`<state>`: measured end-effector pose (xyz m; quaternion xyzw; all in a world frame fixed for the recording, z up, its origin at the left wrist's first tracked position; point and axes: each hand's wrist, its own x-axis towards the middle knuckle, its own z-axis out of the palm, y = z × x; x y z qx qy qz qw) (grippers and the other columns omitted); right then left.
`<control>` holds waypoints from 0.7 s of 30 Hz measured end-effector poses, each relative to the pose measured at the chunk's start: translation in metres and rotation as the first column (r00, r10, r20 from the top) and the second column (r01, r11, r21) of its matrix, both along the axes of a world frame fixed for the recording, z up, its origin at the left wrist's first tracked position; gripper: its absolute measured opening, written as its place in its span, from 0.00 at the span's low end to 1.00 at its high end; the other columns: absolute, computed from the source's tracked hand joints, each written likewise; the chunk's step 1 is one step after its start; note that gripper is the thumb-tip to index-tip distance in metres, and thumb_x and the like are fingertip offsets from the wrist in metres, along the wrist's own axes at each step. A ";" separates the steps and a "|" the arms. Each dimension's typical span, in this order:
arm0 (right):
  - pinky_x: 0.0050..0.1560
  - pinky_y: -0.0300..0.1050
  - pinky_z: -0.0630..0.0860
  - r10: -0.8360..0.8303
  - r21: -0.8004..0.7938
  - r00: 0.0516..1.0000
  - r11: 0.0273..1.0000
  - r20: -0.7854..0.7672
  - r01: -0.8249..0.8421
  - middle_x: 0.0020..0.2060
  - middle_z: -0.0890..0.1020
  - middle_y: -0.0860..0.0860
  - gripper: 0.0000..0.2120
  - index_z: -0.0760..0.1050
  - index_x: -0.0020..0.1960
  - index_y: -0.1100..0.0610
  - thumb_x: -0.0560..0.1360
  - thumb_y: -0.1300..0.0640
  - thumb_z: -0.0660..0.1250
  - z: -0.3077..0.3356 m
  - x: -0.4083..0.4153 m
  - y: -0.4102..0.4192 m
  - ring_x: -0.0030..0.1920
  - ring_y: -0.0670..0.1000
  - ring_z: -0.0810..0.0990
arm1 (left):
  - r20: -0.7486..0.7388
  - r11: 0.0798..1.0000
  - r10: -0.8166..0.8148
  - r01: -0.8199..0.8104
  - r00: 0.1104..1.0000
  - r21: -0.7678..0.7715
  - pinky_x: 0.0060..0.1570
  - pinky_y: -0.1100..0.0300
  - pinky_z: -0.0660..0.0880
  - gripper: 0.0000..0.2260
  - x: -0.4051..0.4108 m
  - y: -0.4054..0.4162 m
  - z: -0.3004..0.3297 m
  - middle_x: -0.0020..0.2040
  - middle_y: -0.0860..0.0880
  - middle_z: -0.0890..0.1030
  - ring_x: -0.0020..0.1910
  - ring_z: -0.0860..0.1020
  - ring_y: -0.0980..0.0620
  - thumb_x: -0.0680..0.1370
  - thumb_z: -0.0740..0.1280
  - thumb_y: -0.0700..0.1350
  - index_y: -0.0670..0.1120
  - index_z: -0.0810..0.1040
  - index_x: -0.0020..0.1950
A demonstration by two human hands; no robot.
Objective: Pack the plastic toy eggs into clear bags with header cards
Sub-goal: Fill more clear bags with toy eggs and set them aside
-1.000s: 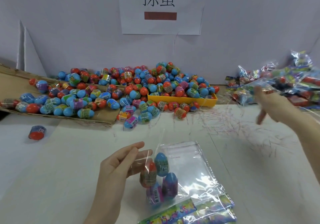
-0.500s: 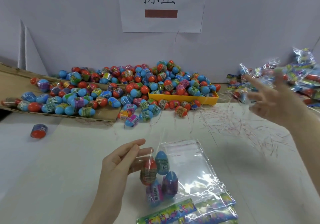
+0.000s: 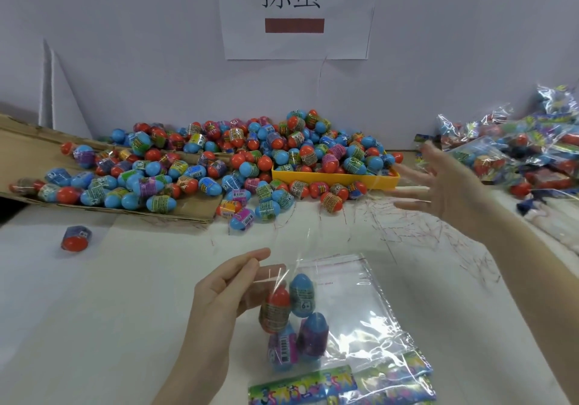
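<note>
Pinching the clear bag (image 3: 316, 282) at lower centre, the left hand (image 3: 225, 298) holds four toy eggs (image 3: 293, 320) inside it, one marked "6+". Right hand (image 3: 448, 188) hovers released, fingers spread, at right. Wall sign (image 3: 294, 10), top centre, reads "拣蛋".

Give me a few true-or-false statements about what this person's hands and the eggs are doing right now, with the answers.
1. The left hand holds up a clear bag with eggs inside. True.
2. The right hand is gripping an egg. False: its fingers are spread and hold nothing.
3. The yellow tray is empty. False: eggs are heaped in it.
4. One lone egg lies apart on the table, left of the cardboard's edge. True.
5. The filled bags are piled on the left side. False: they are piled on the right.
</note>
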<state>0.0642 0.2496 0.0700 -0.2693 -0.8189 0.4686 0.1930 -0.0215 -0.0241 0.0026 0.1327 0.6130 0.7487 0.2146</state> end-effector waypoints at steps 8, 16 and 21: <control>0.45 0.36 0.77 0.271 -0.171 0.961 0.946 -0.046 -0.275 0.49 0.82 0.45 0.24 0.71 0.55 0.41 0.63 0.34 0.57 -0.033 0.004 -0.078 0.45 0.41 0.81 | 0.069 0.998 -0.051 0.047 0.996 0.051 0.34 0.67 0.77 0.09 -0.002 -0.001 -0.002 0.43 0.45 0.85 0.40 0.83 0.50 0.72 0.63 0.44 0.49 0.83 0.44; 0.47 0.37 0.77 0.406 -0.394 0.904 0.815 -0.133 -0.424 0.45 0.84 0.53 0.18 0.81 0.50 0.50 0.61 0.50 0.73 -0.063 0.007 -0.114 0.45 0.49 0.82 | 0.084 0.991 -0.119 0.114 0.989 0.066 0.37 0.66 0.78 0.16 -0.002 -0.003 -0.003 0.45 0.48 0.85 0.45 0.83 0.53 0.69 0.62 0.52 0.52 0.77 0.55; 0.43 0.37 0.76 0.371 -0.379 0.918 0.837 -0.139 -0.396 0.43 0.84 0.49 0.05 0.82 0.42 0.49 0.66 0.54 0.74 -0.063 0.008 -0.118 0.42 0.45 0.81 | 0.070 0.968 -0.241 0.245 0.968 -0.049 0.43 0.64 0.79 0.26 0.001 -0.008 -0.006 0.51 0.58 0.83 0.50 0.81 0.58 0.59 0.71 0.55 0.54 0.76 0.57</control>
